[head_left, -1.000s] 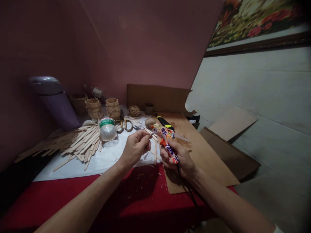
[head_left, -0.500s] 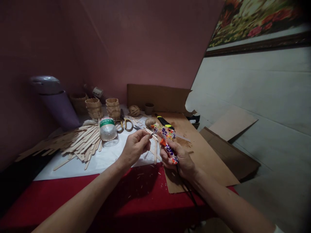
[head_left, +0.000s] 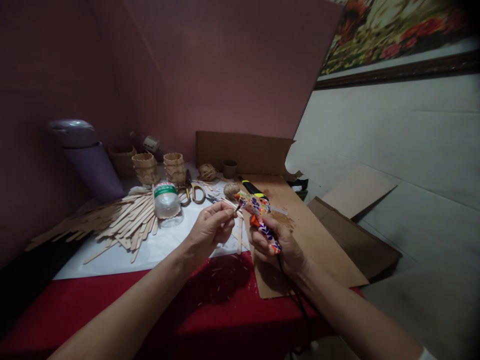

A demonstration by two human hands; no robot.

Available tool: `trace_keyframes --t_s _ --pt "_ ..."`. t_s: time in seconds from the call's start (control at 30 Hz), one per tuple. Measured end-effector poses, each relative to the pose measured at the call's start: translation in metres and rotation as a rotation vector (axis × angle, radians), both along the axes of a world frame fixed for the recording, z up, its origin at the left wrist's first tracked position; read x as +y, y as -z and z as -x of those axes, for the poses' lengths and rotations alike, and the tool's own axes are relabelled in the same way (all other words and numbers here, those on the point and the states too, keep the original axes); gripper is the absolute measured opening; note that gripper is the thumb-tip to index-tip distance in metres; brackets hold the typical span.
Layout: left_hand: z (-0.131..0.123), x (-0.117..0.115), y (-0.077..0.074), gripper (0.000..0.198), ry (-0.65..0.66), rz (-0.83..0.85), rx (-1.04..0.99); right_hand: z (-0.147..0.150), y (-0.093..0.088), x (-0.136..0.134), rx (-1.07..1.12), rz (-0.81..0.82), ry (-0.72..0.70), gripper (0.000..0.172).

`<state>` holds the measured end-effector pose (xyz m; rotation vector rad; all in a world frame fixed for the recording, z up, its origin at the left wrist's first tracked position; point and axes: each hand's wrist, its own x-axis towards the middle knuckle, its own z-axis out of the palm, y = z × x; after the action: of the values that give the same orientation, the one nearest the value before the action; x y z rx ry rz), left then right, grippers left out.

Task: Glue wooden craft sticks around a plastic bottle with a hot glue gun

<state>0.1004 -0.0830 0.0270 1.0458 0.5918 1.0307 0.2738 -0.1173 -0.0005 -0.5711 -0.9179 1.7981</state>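
My right hand grips a flower-patterned hot glue gun by its handle, with fingers at the orange trigger and a black cord running down from it. The gun's nozzle points left, close to the fingertips of my left hand. Those fingers are pinched on a small dark piece, too small to name, right at the nozzle. Behind the gun lie a black and yellow utility knife and a ball of twine.
Craft sticks fan out at the left beside a cut plastic bottle. Scissors, two wooden-stick cups, another twine ball and a small pot stand behind. Cardboard covers the right; a purple tumbler stands far left.
The glue gun has tilted slightly, its nozzle dipping a little and its handle end shifting right. My left hand has stayed nearly in place, moving slightly right at the fingertips.
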Motion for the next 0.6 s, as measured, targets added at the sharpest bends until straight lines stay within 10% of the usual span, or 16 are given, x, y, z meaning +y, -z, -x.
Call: trace_keyframes --t_s 0.6 --pt "-0.007 -0.005 0.009 0.038 -0.023 -0.127 0.127 -0.01 -0.002 -0.002 0.076 -0.017 -0.054 0.028"
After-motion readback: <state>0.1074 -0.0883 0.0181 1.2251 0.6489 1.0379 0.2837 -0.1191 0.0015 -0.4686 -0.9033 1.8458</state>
